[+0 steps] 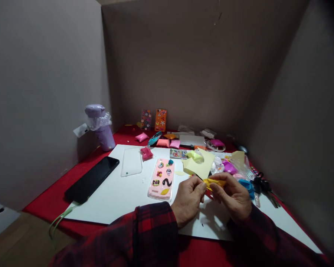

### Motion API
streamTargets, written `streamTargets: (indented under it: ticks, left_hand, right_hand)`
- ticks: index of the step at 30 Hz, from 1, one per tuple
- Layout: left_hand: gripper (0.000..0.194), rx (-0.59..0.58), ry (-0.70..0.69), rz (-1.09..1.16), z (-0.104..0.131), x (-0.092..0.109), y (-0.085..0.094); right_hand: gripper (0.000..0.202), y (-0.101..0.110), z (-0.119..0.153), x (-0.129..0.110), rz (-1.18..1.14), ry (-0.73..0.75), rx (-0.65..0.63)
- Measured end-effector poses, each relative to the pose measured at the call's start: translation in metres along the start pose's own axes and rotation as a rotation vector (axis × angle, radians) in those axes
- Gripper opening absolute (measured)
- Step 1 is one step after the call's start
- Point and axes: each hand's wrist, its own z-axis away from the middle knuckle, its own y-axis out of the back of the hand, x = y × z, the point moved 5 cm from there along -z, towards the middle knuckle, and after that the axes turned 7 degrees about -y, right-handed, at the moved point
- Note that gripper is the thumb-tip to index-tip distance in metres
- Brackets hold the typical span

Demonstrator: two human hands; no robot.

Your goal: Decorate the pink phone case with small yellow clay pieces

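Observation:
My left hand and my right hand meet over the white board, fingers closed. Between them is a small crinkled yellow packet. The left hand pinches its left end; the right thumb and fingers grip its right side. Left of my hands lies a pink phone case decorated with small coloured shapes, among them a black squiggle and a yellow leaf shape. Just beyond my hands lies a cut sheet of pale yellow paper with a lime packet on it.
A clear case, a red packet and a black phone lie to the left. A purple bottle stands behind the phone. Keys and a blue packet are at right. Decorated cases lean against the back wall.

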Motion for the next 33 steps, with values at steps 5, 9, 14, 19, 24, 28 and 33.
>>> streamTargets:
  ticks: [5, 9, 14, 19, 24, 28, 33]
  left_hand:
    - [0.029, 0.02, 0.003, 0.001, 0.001, 0.002, 0.0]
    - [0.032, -0.006, 0.022, 0.035, 0.0, 0.0, -0.002]
    - [0.039, 0.009, 0.081, 0.079, -0.001, -0.006, -0.001]
    - [0.04, -0.074, 0.157, 0.16, -0.002, -0.009, -0.005]
    - [0.039, -0.106, 0.256, 0.29, -0.002, -0.016, -0.007]
    - [0.036, -0.121, 0.277, 0.367, -0.001, -0.017, -0.008]
    - [0.032, -0.111, 0.288, 0.354, -0.001, -0.012, -0.006]
  right_hand:
    - [0.019, -0.005, -0.001, -0.001, -0.059, -0.031, -0.038]
    - [0.019, -0.004, -0.003, 0.0, -0.094, -0.061, -0.029]
    - [0.018, 0.0, -0.005, 0.0, -0.093, -0.061, 0.011]
    - [0.021, 0.0, -0.007, 0.004, -0.087, -0.053, 0.011]
    - [0.021, 0.001, -0.006, 0.006, -0.071, -0.041, -0.009]
    - [0.017, 0.001, -0.003, 0.002, -0.071, -0.049, -0.008]
    - [0.016, -0.001, -0.001, -0.002, -0.078, -0.048, -0.025]
